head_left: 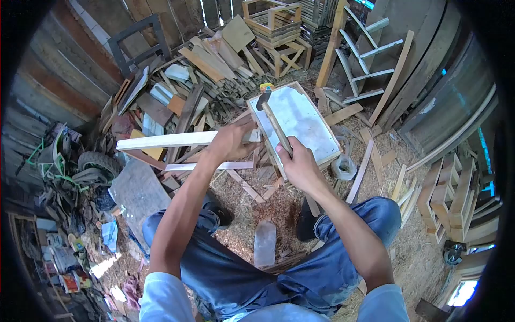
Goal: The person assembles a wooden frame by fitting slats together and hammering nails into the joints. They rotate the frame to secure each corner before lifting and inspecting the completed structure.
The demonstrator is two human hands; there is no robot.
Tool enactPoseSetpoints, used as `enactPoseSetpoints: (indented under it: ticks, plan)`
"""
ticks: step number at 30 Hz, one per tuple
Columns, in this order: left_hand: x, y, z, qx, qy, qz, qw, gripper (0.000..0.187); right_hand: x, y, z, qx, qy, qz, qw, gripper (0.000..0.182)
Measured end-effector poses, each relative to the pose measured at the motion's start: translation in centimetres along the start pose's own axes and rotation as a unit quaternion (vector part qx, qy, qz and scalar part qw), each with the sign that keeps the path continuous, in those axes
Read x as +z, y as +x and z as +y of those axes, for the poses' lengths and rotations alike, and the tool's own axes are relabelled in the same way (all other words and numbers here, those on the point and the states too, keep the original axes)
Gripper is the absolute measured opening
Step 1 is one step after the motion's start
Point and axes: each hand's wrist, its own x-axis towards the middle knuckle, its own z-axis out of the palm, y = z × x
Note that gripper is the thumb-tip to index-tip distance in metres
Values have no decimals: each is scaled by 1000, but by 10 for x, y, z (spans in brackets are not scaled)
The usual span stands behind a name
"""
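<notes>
My right hand point(300, 163) is wrapped round the wooden handle of a hammer point(276, 124). The dark hammer head lies over the upper left edge of a low box-like bench point(308, 121) with a pale, scuffed top. At the bench's left side, my left hand point(232, 142) is closed over a pale wooden batten point(166, 140) near its right end. The batten stretches out to the left, and its end meets the bench edge. A second, thinner strip point(209, 166) lies below it. My left fingertips are partly hidden, so any small item between them cannot be made out.
Heaped offcuts point(214, 59) fill the back left. Wooden frames point(273, 24) are stacked behind, and a ladder-like frame point(370, 53) leans at the right. A clear plastic container point(344, 167) stands beside the bench. Sawdust and a greyish bottle-shaped object point(264, 244) lie between my legs.
</notes>
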Motion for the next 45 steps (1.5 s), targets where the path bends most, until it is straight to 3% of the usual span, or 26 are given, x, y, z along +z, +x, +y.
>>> enactPoseSetpoints:
  ticks: [4, 6, 9, 15, 24, 28, 31, 33, 34, 38, 45]
  plan:
    - [12, -5, -4, 89, 55, 95, 990, 50, 4, 2, 9, -39, -10, 11, 999, 26]
    - [11, -8, -2, 20, 77, 22, 997, 52, 4, 3, 10, -29, -12, 5, 999, 26]
    - [6, -7, 1, -3, 71, -17, 997, 53, 5, 2, 13, -21, -14, 0, 1000, 27]
    - [8, -5, 4, -3, 76, 28, 997, 53, 2, 1, 11, -25, -21, 3, 999, 27]
    - [3, 1, 6, -56, 14, 20, 998, 56, -1, -2, 16, -9, -34, -13, 999, 28]
    - [3, -1, 6, -32, 25, 62, 997, 52, 0, -2, 15, -11, -28, -13, 999, 28]
    - [1, 2, 1, -88, 19, 3, 996, 57, 2, -4, 14, -40, -9, 2, 999, 27]
    - [0, 1, 0, -3, 74, 53, 996, 59, -1, -7, 11, -57, -18, 2, 998, 25]
    - [-6, 0, 3, -40, 90, 17, 995, 62, -4, -10, 7, -38, -23, -6, 999, 26]
    - [-11, -4, -10, -48, 60, 22, 997, 58, -10, -18, 0, -6, -40, -20, 999, 26]
    - [6, -1, -22, -38, 129, 73, 988, 69, -10, -22, 0, 6, -47, -34, 998, 24]
